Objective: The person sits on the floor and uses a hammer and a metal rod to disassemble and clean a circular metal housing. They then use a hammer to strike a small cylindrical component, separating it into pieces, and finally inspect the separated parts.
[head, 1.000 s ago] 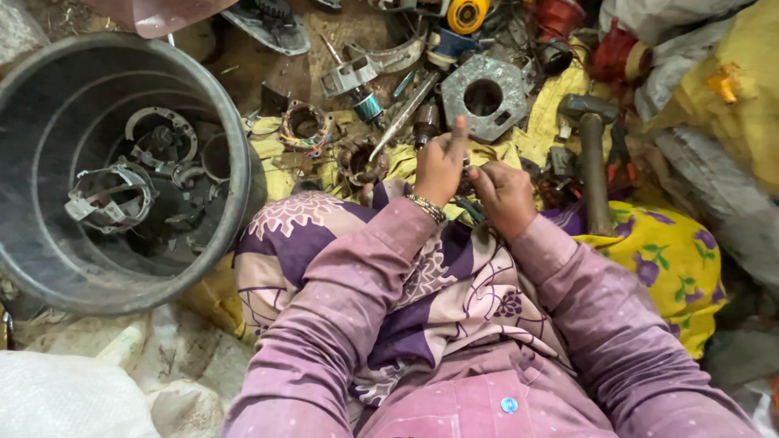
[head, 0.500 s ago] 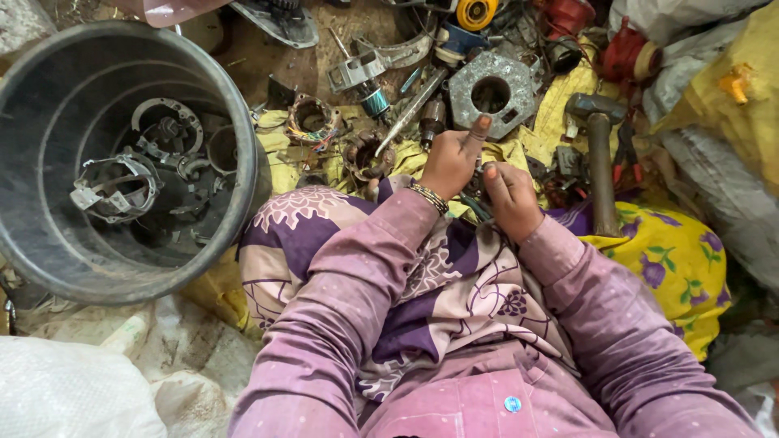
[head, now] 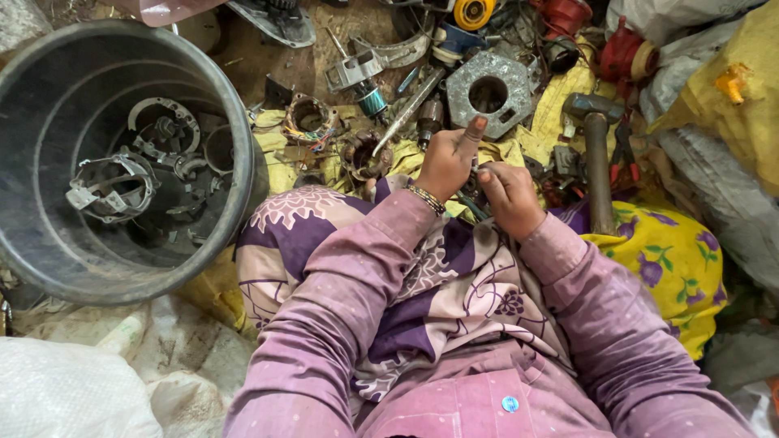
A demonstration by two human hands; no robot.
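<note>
Your left hand (head: 448,158) is clenched, thumb raised, around a small dark part (head: 469,188) held between both hands; what kind of part it is cannot be told, since the fingers hide most of it. Your right hand (head: 510,195) closes on the same part from the right, fingertips pressed against it. The part sits over your lap, just beyond the patterned cloth (head: 422,268) on your knees.

To work it well, keep the left hand as the steady clamp and let the right hand do the turning or pulling. Hold the part low over the cloth, so that anything that comes loose lands there and not among the scrap.

Just beyond the hands lie a coil of copper winding (head: 365,154), a steel shaft (head: 410,109) and a grey metal plate (head: 489,95) with a round hole. To the right, near your right hand, a hammer (head: 596,138) lies with its handle pointing toward you, and red-handled pliers (head: 623,150) lie beside it. Far to the left stands a large black tub (head: 49,268) holding stripped metal brackets (head: 109,188) and rings.
</note>
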